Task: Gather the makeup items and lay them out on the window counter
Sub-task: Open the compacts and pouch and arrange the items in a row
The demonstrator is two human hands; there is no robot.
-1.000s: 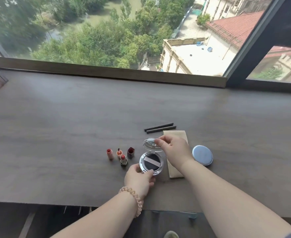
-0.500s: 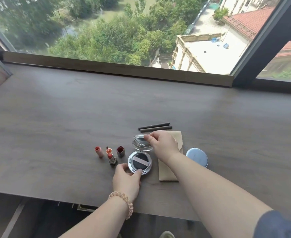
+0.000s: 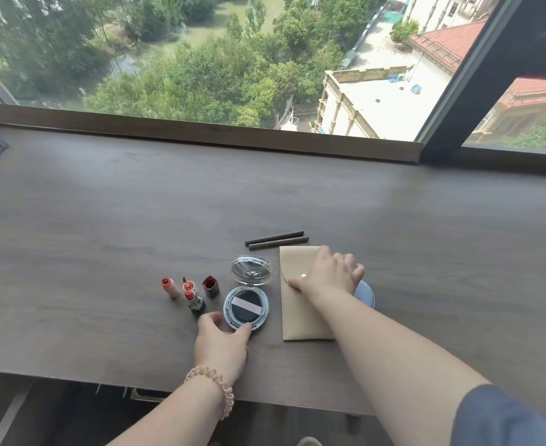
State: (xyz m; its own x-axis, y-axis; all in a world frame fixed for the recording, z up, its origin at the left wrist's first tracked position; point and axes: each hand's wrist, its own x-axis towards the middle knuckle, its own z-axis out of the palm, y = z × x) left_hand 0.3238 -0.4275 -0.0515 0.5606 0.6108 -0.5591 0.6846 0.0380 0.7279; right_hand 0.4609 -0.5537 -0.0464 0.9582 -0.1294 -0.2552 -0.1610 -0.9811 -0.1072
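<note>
Right hand (image 3: 328, 275) now off compact (image 3: 245, 309), onto pouch (image 3: 297, 317).

The counter (image 3: 104, 220) is dark brown woodgrain. Under the right hand's fingers (image 3: 345, 268) lies a tan pouch (image 3: 300, 317); beyond them, two dark pencils (image 3: 276, 240). At the left fingertips (image 3: 215, 317), a silver-rimmed compact (image 3: 245, 309) holds a black puff (image 3: 245, 313) with a pale pink band.

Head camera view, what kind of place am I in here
Probably an upper-floor room, at a wide wooden window counter. The big window looks down on treetops and rooftops. Makeup lies on the counter: an open compact, lipsticks and two dark pencils.
</note>
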